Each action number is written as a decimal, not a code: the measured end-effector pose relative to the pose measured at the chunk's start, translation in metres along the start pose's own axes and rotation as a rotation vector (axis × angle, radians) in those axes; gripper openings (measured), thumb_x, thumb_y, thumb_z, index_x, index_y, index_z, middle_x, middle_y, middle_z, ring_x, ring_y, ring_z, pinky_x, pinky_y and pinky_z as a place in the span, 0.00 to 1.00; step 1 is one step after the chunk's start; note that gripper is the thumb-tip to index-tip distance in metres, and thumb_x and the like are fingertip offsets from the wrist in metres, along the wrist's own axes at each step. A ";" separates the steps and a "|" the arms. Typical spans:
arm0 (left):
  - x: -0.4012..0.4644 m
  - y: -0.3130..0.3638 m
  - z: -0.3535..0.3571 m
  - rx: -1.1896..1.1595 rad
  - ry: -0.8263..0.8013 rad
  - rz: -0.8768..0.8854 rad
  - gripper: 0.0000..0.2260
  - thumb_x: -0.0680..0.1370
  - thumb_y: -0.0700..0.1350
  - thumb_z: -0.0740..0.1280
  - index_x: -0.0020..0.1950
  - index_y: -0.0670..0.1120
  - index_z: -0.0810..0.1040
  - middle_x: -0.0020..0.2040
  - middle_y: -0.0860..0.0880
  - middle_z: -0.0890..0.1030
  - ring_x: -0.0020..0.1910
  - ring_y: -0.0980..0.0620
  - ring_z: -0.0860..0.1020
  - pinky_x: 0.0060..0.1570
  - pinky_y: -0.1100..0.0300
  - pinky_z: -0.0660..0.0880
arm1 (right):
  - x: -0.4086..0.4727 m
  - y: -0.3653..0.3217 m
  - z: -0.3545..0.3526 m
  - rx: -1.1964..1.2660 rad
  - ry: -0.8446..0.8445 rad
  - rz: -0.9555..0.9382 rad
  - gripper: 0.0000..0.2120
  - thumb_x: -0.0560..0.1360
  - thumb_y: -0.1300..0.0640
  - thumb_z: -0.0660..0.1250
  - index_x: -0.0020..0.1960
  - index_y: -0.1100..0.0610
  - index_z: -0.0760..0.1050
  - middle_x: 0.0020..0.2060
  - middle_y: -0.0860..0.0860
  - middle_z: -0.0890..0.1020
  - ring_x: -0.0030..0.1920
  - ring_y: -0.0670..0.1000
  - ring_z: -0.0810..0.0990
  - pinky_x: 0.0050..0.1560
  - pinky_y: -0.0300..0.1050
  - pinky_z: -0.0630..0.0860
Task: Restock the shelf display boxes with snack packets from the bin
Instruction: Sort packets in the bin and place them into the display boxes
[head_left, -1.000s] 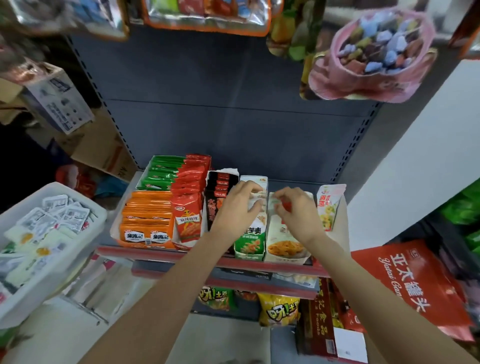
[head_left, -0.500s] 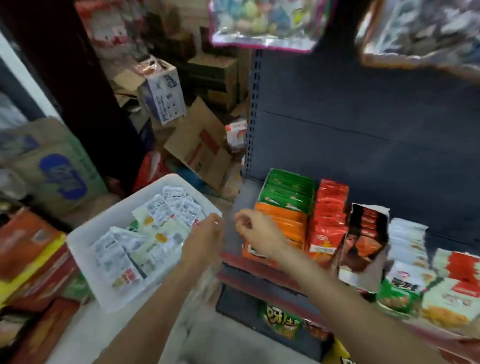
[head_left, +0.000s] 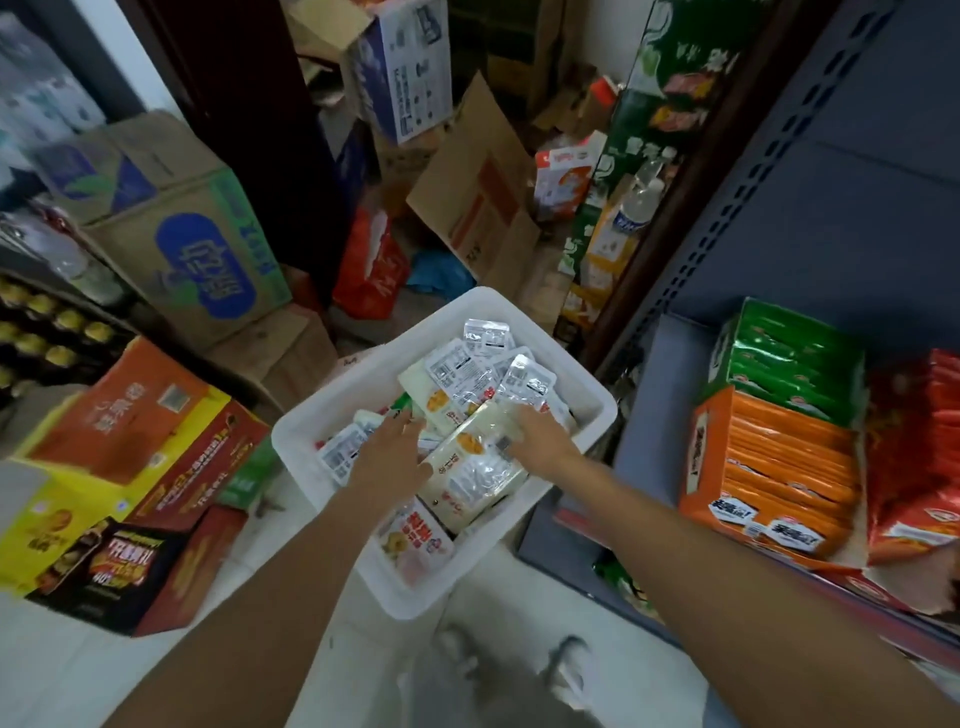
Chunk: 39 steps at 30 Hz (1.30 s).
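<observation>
The snack packets (head_left: 470, 467) lay heaped in the white plastic bin (head_left: 597, 410) on the floor, just beside the grey shelf unit (head_left: 852, 218). They were flat, cream-and-clear foil pouches with an orange food picture and red lettering on the front, some turned to show a printed back with a barcode. They overlapped at all angles, glossy and probably slippery.

Both hands were down among them. The left hand (head_left: 387, 452) rested palm-down on the packets at the bin's left side, fingers spread fairly straight; it seemed to be pressing or sorting rather than gripping. The right hand (head_left: 537, 439) lay over the far edge of a large cream packet, fingers bent down into the heap. Whether it had actually closed on a packet, I could not tell.

The likely trouble from here was a loose grab: slick pouches lifted as an uneven bunch could slide apart and drop to the floor, or come up facing mixed ways and need turning before they fit a display box. A hard squeeze might also crease or burst a pouch.

On the shelf to the right stood an orange display box (head_left: 769, 467) packed with orange packets, green packets (head_left: 789, 358) behind it and red packets (head_left: 914, 452) beside. Cardboard cartons (head_left: 171, 223) crowded the floor beyond the bin.
</observation>
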<state>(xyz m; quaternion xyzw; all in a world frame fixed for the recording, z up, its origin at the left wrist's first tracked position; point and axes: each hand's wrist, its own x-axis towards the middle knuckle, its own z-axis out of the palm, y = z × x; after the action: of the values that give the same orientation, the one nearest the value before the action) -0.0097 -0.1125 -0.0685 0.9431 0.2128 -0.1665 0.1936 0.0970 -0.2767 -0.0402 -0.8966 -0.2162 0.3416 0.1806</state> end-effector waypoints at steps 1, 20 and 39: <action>0.002 -0.004 0.002 0.052 -0.043 0.020 0.27 0.77 0.48 0.63 0.74 0.46 0.59 0.75 0.44 0.60 0.74 0.44 0.58 0.69 0.46 0.63 | 0.004 -0.001 0.002 0.021 -0.011 0.021 0.26 0.77 0.58 0.64 0.73 0.57 0.61 0.70 0.55 0.68 0.69 0.55 0.67 0.63 0.44 0.65; 0.009 0.017 -0.022 -0.641 0.059 -0.166 0.11 0.80 0.44 0.62 0.61 0.43 0.75 0.56 0.49 0.75 0.52 0.54 0.71 0.44 0.70 0.68 | 0.008 0.010 -0.026 0.588 0.443 0.108 0.06 0.78 0.62 0.62 0.48 0.66 0.74 0.41 0.57 0.77 0.40 0.54 0.76 0.39 0.40 0.72; -0.005 0.050 -0.106 -1.183 0.406 -0.242 0.05 0.79 0.36 0.61 0.54 0.38 0.70 0.46 0.41 0.76 0.43 0.45 0.78 0.38 0.62 0.77 | -0.053 -0.022 -0.089 1.355 0.556 0.008 0.10 0.79 0.64 0.61 0.57 0.53 0.73 0.55 0.53 0.80 0.51 0.53 0.80 0.38 0.44 0.81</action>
<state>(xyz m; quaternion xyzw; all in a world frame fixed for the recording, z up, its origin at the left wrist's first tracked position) 0.0339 -0.1092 0.0403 0.6587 0.4063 0.1406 0.6174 0.1171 -0.3009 0.0606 -0.6426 0.0994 0.1608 0.7425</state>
